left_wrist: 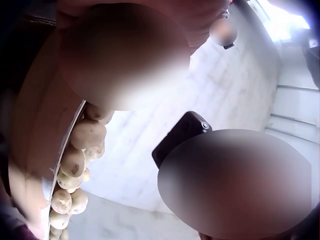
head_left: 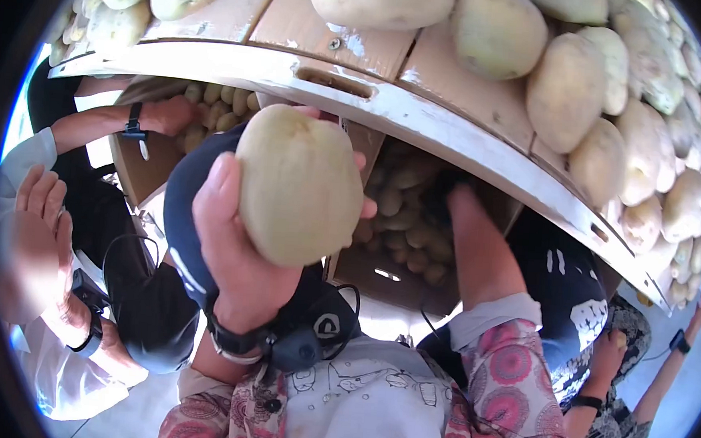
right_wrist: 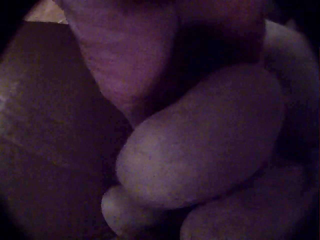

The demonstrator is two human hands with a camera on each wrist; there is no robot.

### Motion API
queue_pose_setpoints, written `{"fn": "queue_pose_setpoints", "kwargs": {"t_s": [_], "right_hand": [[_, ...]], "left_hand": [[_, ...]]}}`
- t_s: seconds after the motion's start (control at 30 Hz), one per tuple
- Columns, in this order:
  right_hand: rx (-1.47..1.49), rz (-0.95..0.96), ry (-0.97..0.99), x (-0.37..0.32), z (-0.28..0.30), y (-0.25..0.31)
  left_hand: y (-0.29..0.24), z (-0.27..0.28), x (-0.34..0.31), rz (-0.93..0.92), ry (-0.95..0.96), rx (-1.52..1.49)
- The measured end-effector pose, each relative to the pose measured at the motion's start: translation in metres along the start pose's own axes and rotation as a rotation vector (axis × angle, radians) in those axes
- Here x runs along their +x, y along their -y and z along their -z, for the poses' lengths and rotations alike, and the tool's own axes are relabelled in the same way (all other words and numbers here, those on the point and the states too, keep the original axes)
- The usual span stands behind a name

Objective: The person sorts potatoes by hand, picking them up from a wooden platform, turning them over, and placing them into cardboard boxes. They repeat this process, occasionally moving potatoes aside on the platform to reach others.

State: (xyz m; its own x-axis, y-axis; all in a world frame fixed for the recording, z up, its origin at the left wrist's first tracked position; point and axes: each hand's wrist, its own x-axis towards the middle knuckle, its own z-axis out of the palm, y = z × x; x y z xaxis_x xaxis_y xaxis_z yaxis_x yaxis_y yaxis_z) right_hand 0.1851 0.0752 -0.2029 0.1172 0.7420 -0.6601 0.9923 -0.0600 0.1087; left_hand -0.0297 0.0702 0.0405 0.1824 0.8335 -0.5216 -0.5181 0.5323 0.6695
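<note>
In the head view my left hand [head_left: 243, 273] grips a large pale potato [head_left: 298, 188] from below, holding it up in front of the wooden table. The thumb lies along its left side and fingertips show past its right side. My right arm reaches down into a cardboard box [head_left: 355, 274] of potatoes under the tabletop, where shadow hides most of that hand. Up close in the dim right wrist view, the right hand [right_wrist: 125, 55] holds an oblong potato [right_wrist: 205, 140], with the thumb at its upper left edge. More potatoes [right_wrist: 250, 205] lie beneath it.
The tabletop's white-edged rim [head_left: 216, 60] overhangs the boxes. Heaped potatoes [head_left: 567, 92] cover the table's right side. Another person's hand [head_left: 168, 115] reaches into a second box [head_left: 133, 161] at left. A raised hand [head_left: 40, 200] is near my left, and other people's arms [head_left: 666, 367] at right.
</note>
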Motion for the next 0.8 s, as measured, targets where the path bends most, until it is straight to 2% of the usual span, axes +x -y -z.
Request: {"fn": "queue_pose_setpoints", "kwargs": {"t_s": [0.1, 0.13, 0.17, 0.27, 0.3, 0.33, 0.4, 0.47, 0.53, 0.6, 0.67, 0.73, 0.8], "right_hand": [[0.809, 0.393, 0.022, 0.013, -0.106, -0.007], [1.069, 0.522, 0.048, -0.01, -0.126, -0.02], [1.066, 0.509, 0.047, -0.015, -0.142, -0.015], [0.733, 0.346, 0.24, -0.075, -0.056, 0.006], [0.614, 0.284, 0.301, -0.089, -0.042, 0.008], [0.604, 0.277, 0.285, -0.092, -0.053, 0.009], [0.645, 0.505, 0.355, -0.084, -0.085, 0.019], [0.802, 0.694, 0.234, -0.112, -0.087, 0.044], [0.676, 0.525, 0.026, -0.129, -0.1, 0.069], [0.496, 0.644, 0.297, -0.143, -0.046, 0.08], [0.614, 0.616, -0.068, -0.126, -0.09, 0.095], [0.448, 0.632, 0.086, -0.123, -0.082, 0.098], [0.471, 0.698, 0.064, -0.12, -0.083, 0.094]], "left_hand": [[0.004, 0.008, 0.0, -0.016, 0.128, 0.012], [0.007, 0.009, -0.001, -0.009, 0.138, 0.001], [0.009, 0.01, -0.002, -0.012, 0.129, 0.005], [0.007, 0.009, 0.0, -0.025, 0.135, 0.007], [0.009, 0.009, 0.001, -0.04, 0.151, 0.051], [0.011, 0.009, 0.001, -0.054, 0.166, 0.093], [0.014, 0.013, -0.001, -0.075, 0.178, 0.079], [0.017, 0.014, -0.001, -0.028, 0.194, 0.093], [0.023, 0.016, -0.005, -0.031, 0.243, 0.102], [0.024, 0.019, -0.005, -0.075, 0.279, 0.106], [0.026, 0.017, -0.008, -0.062, 0.321, 0.082], [0.031, 0.023, -0.003, -0.054, 0.378, 0.078], [0.031, 0.025, -0.006, -0.107, 0.412, 0.136]]}}
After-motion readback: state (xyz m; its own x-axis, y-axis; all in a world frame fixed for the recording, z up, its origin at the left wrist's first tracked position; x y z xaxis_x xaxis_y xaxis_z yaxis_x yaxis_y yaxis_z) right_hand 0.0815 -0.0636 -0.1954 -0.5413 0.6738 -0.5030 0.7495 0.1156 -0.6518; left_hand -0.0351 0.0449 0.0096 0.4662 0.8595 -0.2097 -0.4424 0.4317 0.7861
